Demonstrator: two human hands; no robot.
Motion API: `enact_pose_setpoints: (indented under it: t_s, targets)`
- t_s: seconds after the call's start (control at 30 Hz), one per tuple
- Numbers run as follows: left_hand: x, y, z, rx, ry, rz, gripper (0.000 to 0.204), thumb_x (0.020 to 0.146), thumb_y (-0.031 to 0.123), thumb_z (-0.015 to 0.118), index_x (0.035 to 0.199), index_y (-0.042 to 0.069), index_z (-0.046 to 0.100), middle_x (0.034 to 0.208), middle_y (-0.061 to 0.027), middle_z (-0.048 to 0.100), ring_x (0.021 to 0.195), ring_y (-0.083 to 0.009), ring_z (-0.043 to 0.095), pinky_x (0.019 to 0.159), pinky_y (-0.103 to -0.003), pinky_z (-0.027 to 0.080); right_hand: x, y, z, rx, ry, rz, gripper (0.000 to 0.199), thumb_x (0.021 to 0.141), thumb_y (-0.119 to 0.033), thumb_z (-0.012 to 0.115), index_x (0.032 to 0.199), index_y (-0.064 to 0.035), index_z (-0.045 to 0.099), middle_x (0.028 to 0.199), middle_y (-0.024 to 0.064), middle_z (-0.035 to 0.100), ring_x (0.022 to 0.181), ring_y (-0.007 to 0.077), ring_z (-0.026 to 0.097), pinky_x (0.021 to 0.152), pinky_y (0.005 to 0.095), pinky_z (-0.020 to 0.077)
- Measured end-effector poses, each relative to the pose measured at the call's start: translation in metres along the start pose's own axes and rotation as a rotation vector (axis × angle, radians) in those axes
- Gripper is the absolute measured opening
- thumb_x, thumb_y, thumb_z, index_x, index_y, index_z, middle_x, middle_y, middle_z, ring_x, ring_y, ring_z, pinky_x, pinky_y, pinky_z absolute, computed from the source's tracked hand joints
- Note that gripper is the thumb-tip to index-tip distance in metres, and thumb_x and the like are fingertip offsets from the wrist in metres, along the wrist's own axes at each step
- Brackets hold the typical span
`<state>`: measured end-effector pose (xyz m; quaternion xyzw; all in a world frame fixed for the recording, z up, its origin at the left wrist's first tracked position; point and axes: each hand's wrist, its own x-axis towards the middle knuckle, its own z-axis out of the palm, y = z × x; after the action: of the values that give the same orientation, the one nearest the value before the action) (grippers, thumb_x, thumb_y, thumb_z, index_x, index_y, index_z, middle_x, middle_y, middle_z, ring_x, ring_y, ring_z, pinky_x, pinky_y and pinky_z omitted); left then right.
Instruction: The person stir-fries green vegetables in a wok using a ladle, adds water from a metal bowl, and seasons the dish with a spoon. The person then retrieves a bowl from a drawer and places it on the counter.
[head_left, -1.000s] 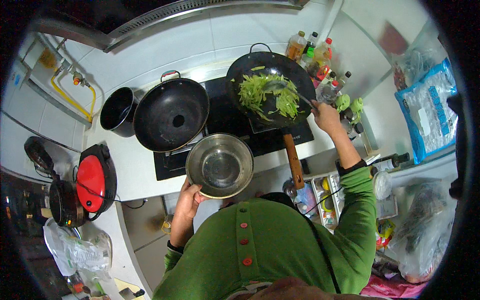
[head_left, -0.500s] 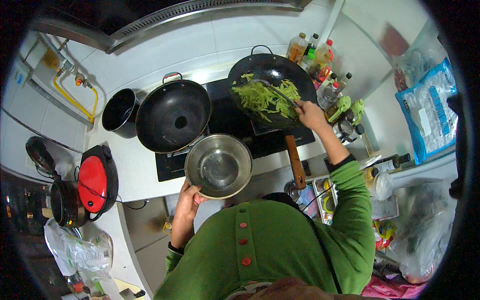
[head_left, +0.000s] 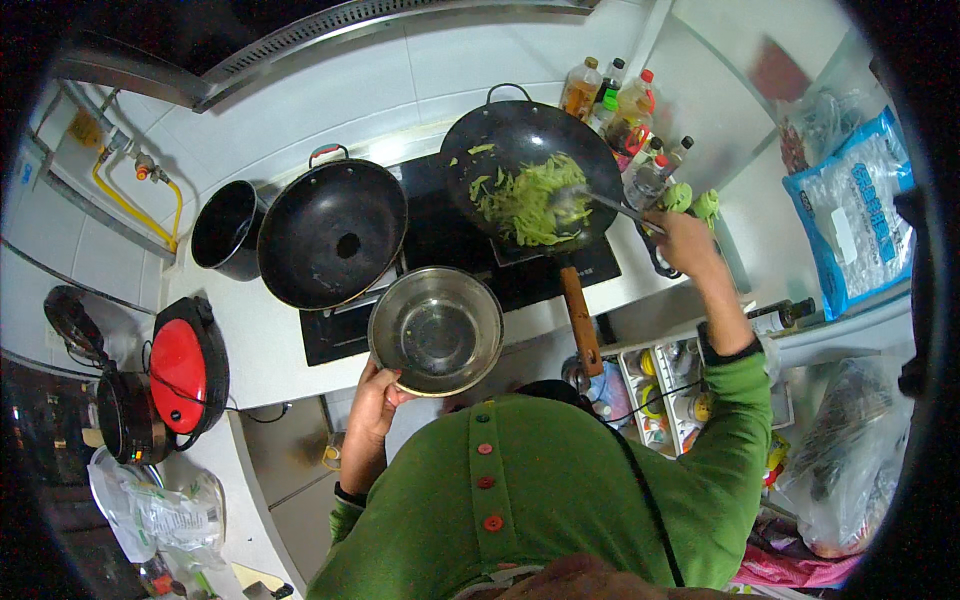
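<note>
In my left hand [head_left: 377, 402] is the rim of a steel bowl [head_left: 437, 330], its fingers closed on the near left edge. Only some water drops or shine show inside the bowl. My right hand [head_left: 684, 243] grips the handle of a metal spatula [head_left: 628, 210]. The spatula's blade reaches into the right side of a heap of green vegetable strips [head_left: 530, 200]. These lie in a black wok [head_left: 495, 135] with a wooden handle [head_left: 580, 315], standing on the right part of the black cooktop [head_left: 430, 220].
Left of the wok sit a second black wok [head_left: 335, 215] and a black pot [head_left: 228, 235]. Bottles [head_left: 635, 105] crowd the back right corner. A red electric pan [head_left: 178, 370] stands on the left counter. The range hood [head_left: 300, 40] hangs above.
My right hand has moved right with the spatula, whose blade has swung from the strips' upper left to their right side. The strips are bunched closer together. The bowl stays nearly still.
</note>
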<state>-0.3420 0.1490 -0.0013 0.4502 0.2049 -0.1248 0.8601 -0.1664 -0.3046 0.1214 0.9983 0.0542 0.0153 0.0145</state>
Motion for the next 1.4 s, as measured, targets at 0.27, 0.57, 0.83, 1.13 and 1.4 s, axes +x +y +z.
enact_pose_setpoints:
  t_s: [0.27,0.57,0.83,1.13,1.4]
  targets:
    - [-0.004,-0.004,0.0,-0.01,-0.045,0.042,0.052,0.082,0.006,0.05,0.132,0.0,0.035,0.116,-0.0179,0.056,0.091,-0.0291,0.065,0.073,-0.041,0.059,0.053,0.0,0.064,0.302,0.284,0.155,0.035,0.084,-0.018,0.056,0.117,-0.0056,0.058,0.089,0.0234,0.064,0.084,0.0402,0.062,0.075,0.0492,0.0482]
    - [-0.009,-0.006,0.001,-0.053,-0.049,0.026,0.056,0.084,0.001,0.045,0.137,0.004,0.028,0.118,-0.017,0.055,0.095,-0.0285,0.064,0.074,-0.043,0.059,0.077,-0.046,0.107,1.057,-0.338,0.274,0.025,0.088,-0.014,0.053,0.103,0.0065,0.059,0.071,0.0219,0.063,0.055,0.0288,0.061,0.051,0.041,0.0461]
    - [-0.006,-0.008,-0.005,-0.046,-0.006,0.011,0.056,0.084,0.001,0.045,0.137,0.003,0.028,0.118,-0.0183,0.054,0.094,-0.03,0.064,0.073,-0.044,0.059,-0.033,-0.027,-0.026,0.365,-0.064,-0.074,0.037,0.083,-0.017,0.061,0.119,-0.0091,0.06,0.089,0.0238,0.062,0.085,0.039,0.061,0.075,0.0433,0.048]
    - [-0.006,-0.005,-0.002,-0.032,-0.002,-0.017,0.058,0.083,0.0,0.043,0.138,0.002,0.027,0.118,-0.0194,0.054,0.095,-0.0305,0.064,0.074,-0.044,0.059,0.009,-0.051,0.032,0.161,-0.019,-0.003,0.036,0.081,-0.013,0.057,0.116,-0.0093,0.061,0.091,0.0214,0.064,0.087,0.0376,0.062,0.076,0.0466,0.0485]
    - [-0.012,-0.004,-0.004,-0.006,0.008,-0.004,0.057,0.083,0.001,0.045,0.138,0.003,0.027,0.119,-0.0184,0.053,0.098,-0.0294,0.063,0.076,-0.043,0.058,0.07,-0.028,0.075,0.371,0.209,0.185,0.037,0.087,-0.019,0.056,0.122,-0.009,0.056,0.094,0.0218,0.064,0.089,0.0393,0.062,0.076,0.0473,0.0496]
